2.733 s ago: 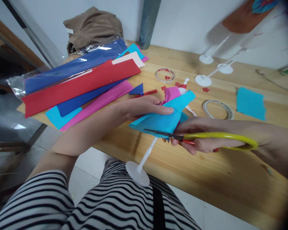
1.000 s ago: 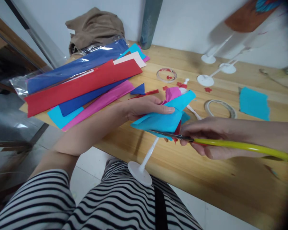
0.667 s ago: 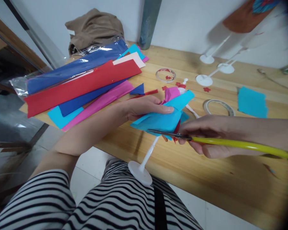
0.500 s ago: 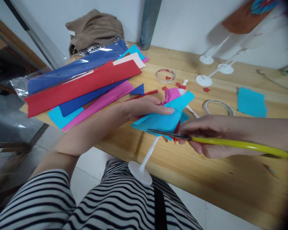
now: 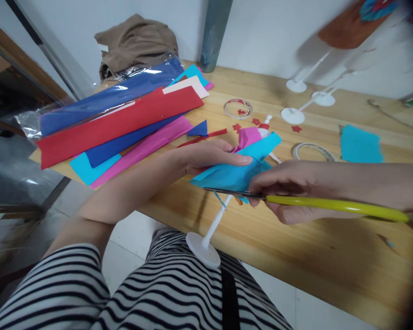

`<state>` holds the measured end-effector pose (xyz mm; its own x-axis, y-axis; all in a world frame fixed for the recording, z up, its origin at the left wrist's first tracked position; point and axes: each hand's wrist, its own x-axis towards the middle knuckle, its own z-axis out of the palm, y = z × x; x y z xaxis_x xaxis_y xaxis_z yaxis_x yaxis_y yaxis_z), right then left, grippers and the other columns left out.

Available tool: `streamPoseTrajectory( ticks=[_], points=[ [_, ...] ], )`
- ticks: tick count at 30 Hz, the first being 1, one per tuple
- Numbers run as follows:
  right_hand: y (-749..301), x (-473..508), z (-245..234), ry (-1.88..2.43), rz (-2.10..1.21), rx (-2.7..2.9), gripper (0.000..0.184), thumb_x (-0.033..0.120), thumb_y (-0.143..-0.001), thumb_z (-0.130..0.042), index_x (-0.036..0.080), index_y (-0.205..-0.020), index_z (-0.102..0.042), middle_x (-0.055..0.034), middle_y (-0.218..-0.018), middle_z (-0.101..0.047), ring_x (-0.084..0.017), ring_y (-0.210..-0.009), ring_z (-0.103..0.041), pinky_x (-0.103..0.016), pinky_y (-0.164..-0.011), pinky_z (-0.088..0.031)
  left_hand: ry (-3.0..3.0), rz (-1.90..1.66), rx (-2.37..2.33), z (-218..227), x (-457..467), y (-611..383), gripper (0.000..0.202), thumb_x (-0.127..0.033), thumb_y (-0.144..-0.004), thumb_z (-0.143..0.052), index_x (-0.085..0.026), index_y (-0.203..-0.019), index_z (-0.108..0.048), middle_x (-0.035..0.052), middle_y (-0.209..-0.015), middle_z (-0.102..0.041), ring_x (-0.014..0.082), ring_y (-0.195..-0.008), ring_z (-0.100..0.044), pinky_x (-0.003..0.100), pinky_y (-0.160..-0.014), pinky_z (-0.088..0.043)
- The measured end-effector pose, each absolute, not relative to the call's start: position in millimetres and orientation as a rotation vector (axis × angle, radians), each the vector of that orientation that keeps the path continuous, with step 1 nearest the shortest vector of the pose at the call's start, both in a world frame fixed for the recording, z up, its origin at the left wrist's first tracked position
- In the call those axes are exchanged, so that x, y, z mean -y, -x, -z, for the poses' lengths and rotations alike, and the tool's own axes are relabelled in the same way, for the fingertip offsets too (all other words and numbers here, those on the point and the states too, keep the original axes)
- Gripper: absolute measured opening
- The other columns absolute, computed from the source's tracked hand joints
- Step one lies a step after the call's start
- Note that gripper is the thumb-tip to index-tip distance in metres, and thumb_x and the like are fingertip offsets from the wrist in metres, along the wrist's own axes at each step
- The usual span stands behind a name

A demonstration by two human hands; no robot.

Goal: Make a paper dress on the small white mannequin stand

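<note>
My left hand [image 5: 218, 156] is closed on a piece of light-blue crepe paper [image 5: 227, 176], thumb on top. The paper lies against a small doll-like figure with a pink wrap [image 5: 249, 137] and a white stand [image 5: 203, 250] that tilts over the table's front edge. In my right hand [image 5: 285, 190] are yellow-handled scissors [image 5: 333, 205]. Their dark blades lie along the paper's lower edge, where a thin blue strip [image 5: 219, 198] hangs down. How the left fingers grip beneath the paper is hidden.
Red, blue and pink crepe sheets [image 5: 120, 123] lie at the left, beside brown cloth [image 5: 138, 41]. Two tape rolls [image 5: 312, 147], red flower cutouts [image 5: 296, 129], and a blue paper piece [image 5: 361, 144] rest on the wooden table [image 5: 296, 261]. White stands [image 5: 292, 115] stand behind.
The scissors and my right hand have moved slightly left along the paper's edge. A thin blue strip now hangs below the blades. The left hand has hardly moved.
</note>
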<state>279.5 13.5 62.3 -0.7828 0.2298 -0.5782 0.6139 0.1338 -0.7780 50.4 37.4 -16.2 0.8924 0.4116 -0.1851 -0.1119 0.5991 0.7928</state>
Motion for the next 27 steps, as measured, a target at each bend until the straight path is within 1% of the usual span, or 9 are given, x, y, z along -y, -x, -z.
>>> streamPoseTrajectory(
  ticks=[3, 6, 8, 11, 13, 16, 20, 24, 27],
  points=[
    [-274, -15, -71, -0.753, 1.720, -2.080, 0.055, 0.075, -0.089, -0.059, 0.022, -0.101, -0.063, 0.0049, -0.072, -0.041, -0.010, -0.059, -0.037, -0.024, -0.050, -0.036, -0.914, -0.291, -0.343, 16, -39, -51, 0.029, -0.037, -0.097, -0.061, -0.017, -0.094, -0.082, 0.0064, -0.084, -0.082, 0.0279, -0.103, -0.077, 0.030, -0.083, -0.058],
    [-271, -18, -76, -0.717, 1.636, -2.165, 0.054, 0.074, -0.091, -0.057, 0.021, -0.100, -0.064, 0.0026, -0.077, -0.044, -0.011, -0.062, -0.038, -0.024, -0.051, -0.036, -0.923, -0.281, -0.360, 11, -37, -51, 0.032, -0.036, -0.098, -0.057, -0.017, -0.091, -0.082, 0.0071, -0.082, -0.082, 0.0283, -0.101, -0.077, 0.033, -0.082, -0.058],
    [-271, -18, -76, -0.734, 1.641, -2.142, 0.054, 0.073, -0.091, -0.056, 0.021, -0.101, -0.064, 0.0024, -0.077, -0.044, -0.011, -0.063, -0.037, -0.024, -0.052, -0.036, -0.911, -0.291, -0.391, 8, -34, -51, 0.030, -0.037, -0.096, -0.060, -0.016, -0.088, -0.081, 0.0081, -0.081, -0.081, 0.0271, -0.098, -0.078, 0.032, -0.083, -0.059],
    [-272, -18, -73, -0.777, 1.702, -2.042, 0.057, 0.076, -0.088, -0.059, 0.021, -0.101, -0.064, 0.0036, -0.075, -0.043, -0.010, -0.061, -0.036, -0.023, -0.050, -0.035, -0.896, -0.303, -0.408, 7, -33, -50, 0.023, -0.038, -0.089, -0.071, -0.017, -0.089, -0.081, 0.0083, -0.085, -0.082, 0.0262, -0.098, -0.077, 0.031, -0.084, -0.059],
    [-272, -17, -71, -0.820, 1.713, -2.000, 0.060, 0.080, -0.084, -0.060, 0.022, -0.100, -0.064, 0.0033, -0.075, -0.045, -0.011, -0.061, -0.039, -0.024, -0.049, -0.035, -0.886, -0.309, -0.400, 9, -33, -50, 0.025, -0.040, -0.088, -0.072, -0.018, -0.090, -0.081, 0.0073, -0.085, -0.082, 0.0269, -0.099, -0.077, 0.030, -0.082, -0.059],
    [-272, -17, -69, -0.870, 1.727, -1.940, 0.063, 0.082, -0.081, -0.062, 0.023, -0.101, -0.064, 0.0028, -0.075, -0.050, -0.011, -0.060, -0.044, -0.024, -0.049, -0.038, -0.883, -0.321, -0.428, 9, -34, -50, 0.027, -0.041, -0.089, -0.070, -0.017, -0.087, -0.081, 0.0070, -0.079, -0.081, 0.0276, -0.098, -0.077, 0.030, -0.081, -0.059],
    [-270, -15, -74, -0.931, 1.736, -1.902, 0.057, 0.078, -0.081, -0.066, 0.024, -0.099, -0.065, 0.0044, -0.070, -0.050, -0.010, -0.056, -0.043, -0.023, -0.049, -0.039, -0.908, -0.313, -0.542, -7, -28, -48, 0.021, -0.034, -0.085, -0.077, -0.013, -0.085, -0.078, 0.0091, -0.081, -0.080, 0.0264, -0.092, -0.078, 0.033, -0.086, -0.061],
    [-266, -11, -81, -1.006, 1.702, -1.888, 0.054, 0.074, -0.079, -0.070, 0.023, -0.097, -0.065, 0.0033, -0.072, -0.054, -0.010, -0.057, -0.046, -0.023, -0.049, -0.039, -0.899, -0.298, -0.620, -21, -23, -47, 0.018, -0.029, -0.091, -0.072, -0.013, -0.087, -0.077, 0.0087, -0.078, -0.079, 0.0241, -0.089, -0.077, 0.037, -0.090, -0.062],
    [-265, -12, -81, -1.001, 1.725, -1.885, 0.054, 0.073, -0.078, -0.071, 0.022, -0.098, -0.066, 0.0036, -0.069, -0.054, -0.010, -0.056, -0.044, -0.023, -0.048, -0.038, -0.897, -0.302, -0.648, -21, -23, -48, 0.015, -0.027, -0.091, -0.072, -0.014, -0.085, -0.077, 0.0079, -0.075, -0.077, 0.0243, -0.089, -0.077, 0.038, -0.090, -0.062]
  ],
)
